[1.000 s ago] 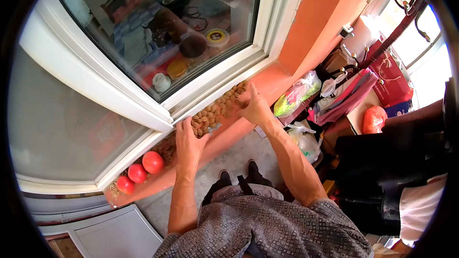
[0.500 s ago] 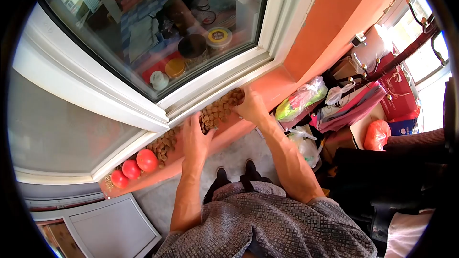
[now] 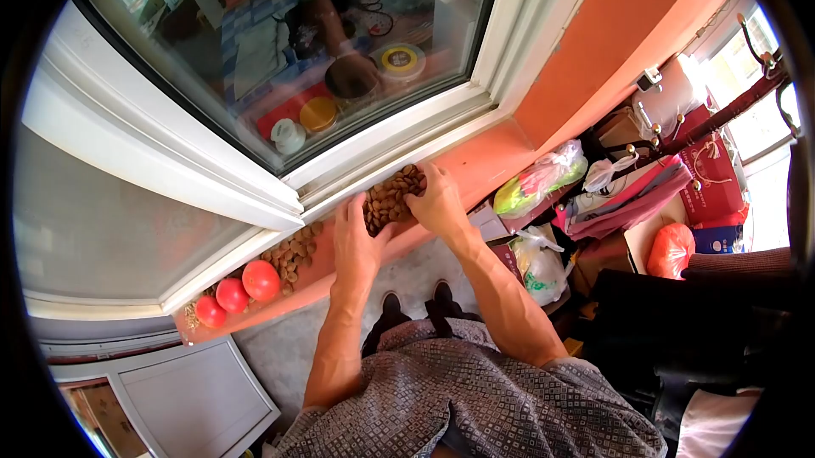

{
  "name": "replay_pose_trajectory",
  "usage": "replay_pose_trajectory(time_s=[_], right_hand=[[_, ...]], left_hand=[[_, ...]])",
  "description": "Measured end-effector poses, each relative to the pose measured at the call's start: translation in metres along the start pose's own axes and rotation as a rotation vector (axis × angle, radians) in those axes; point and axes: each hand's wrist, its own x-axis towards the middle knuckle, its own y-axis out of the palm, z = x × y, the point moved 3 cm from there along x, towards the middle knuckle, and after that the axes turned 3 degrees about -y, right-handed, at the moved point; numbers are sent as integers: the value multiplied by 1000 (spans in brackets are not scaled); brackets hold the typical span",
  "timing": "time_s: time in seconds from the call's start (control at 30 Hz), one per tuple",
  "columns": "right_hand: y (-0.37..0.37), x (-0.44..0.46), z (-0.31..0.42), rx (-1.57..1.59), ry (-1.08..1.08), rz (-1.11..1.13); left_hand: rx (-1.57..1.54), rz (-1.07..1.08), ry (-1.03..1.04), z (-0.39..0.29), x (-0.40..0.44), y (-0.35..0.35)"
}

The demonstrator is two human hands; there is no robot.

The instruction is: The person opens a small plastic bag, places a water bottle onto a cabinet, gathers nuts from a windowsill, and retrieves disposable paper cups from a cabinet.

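On the orange window sill (image 3: 486, 154), a heap of small brown nuts or fruit pits (image 3: 390, 197) lies between my two hands. My left hand (image 3: 356, 241) cups the heap's left end, thumb apart from the fingers. At the right end, my right hand (image 3: 438, 203) curves against the heap with its thumb spread inward. Both palms face each other; neither hand lifts anything. Left of my left hand, a looser group of the same brown pieces (image 3: 295, 252) is spread on the sill. Beyond it sit three red tomatoes (image 3: 261, 280) in a row.
A white-framed window (image 3: 373, 148) borders the sill, with jars behind the glass. To the right are plastic bags (image 3: 543, 275), a red gift bag (image 3: 711, 178) and a coat rack (image 3: 713, 127). A white cabinet (image 3: 191, 394) stands at lower left.
My right hand has shifted slightly inward and the pieces between my hands sit in a tighter heap. A gap now shows left of my left hand. The view has moved slightly.
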Motion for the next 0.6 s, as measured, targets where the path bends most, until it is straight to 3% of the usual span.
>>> replay_pose_trajectory(time_s=[0.17,0.37,0.43,0.6], right_hand=[[-3,-2,0,-15,-52,-19],[-23,-12,13,49,-29,134],[-24,-19,15,240,68,204],[-8,-24,5,137,-13,155]], left_hand=[[15,-9,18,5,-7,5],[61,0,54,0,-13,1],[33,-19,64,4,-13,4],[-73,32,-14,11,-11,4]])
